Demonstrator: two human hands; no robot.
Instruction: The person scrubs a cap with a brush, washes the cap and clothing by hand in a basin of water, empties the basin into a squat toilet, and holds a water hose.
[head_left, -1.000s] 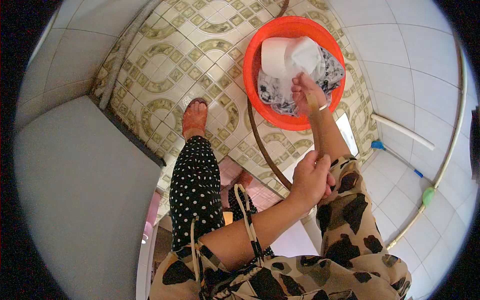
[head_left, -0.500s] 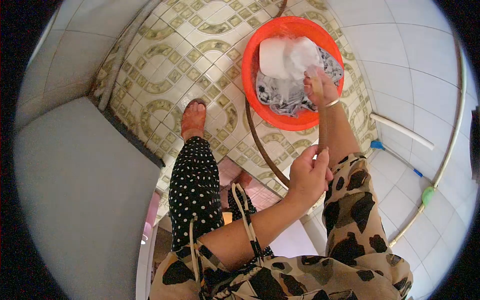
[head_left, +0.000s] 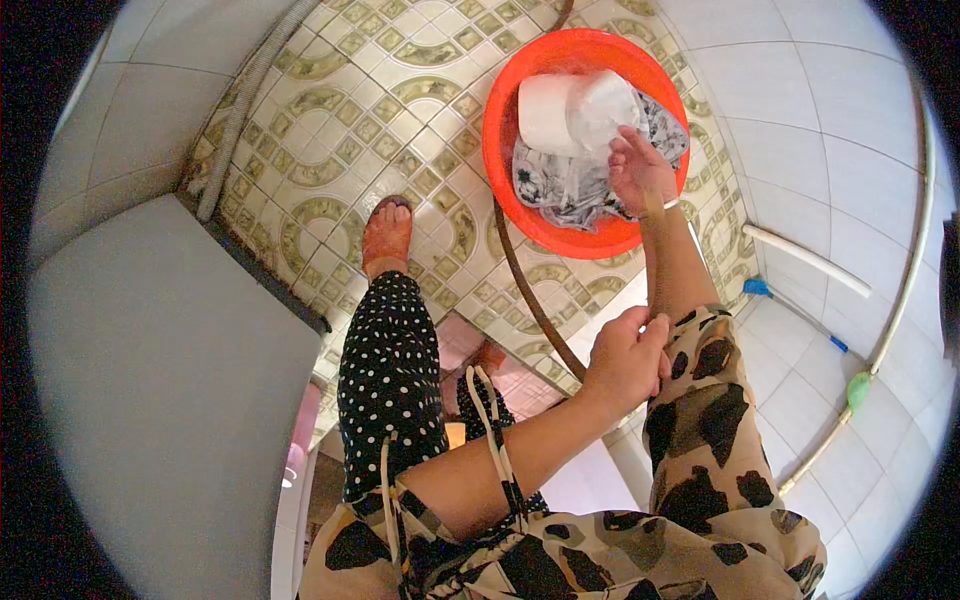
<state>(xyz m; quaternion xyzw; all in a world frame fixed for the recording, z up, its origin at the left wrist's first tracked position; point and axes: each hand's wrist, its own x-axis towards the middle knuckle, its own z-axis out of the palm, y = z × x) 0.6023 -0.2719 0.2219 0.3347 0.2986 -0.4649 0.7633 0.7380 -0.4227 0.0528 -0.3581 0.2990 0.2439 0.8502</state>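
My left hand is closed around a brown ribbed hose, whose upper length runs along my right forearm. The hose end lies close to my right wrist. My right hand is open over the right side of a red-orange basin, fingers loosely bent and no hose gripped in them. Inside the basin lies wet grey-and-black patterned cloth. White rounded objects rest on the cloth; their exact kind is unclear. Another stretch of hose curves past the basin toward my left hand.
Patterned tile floor surrounds the basin. A grey panel fills the left side. At right are a white pipe, a blue-ended stick and a wall hose. My sandalled foot stands left of the basin.
My right hand has let go of the hose end and opened. My left hand has drawn the hose slightly down and right, so its end has moved back toward my right wrist.
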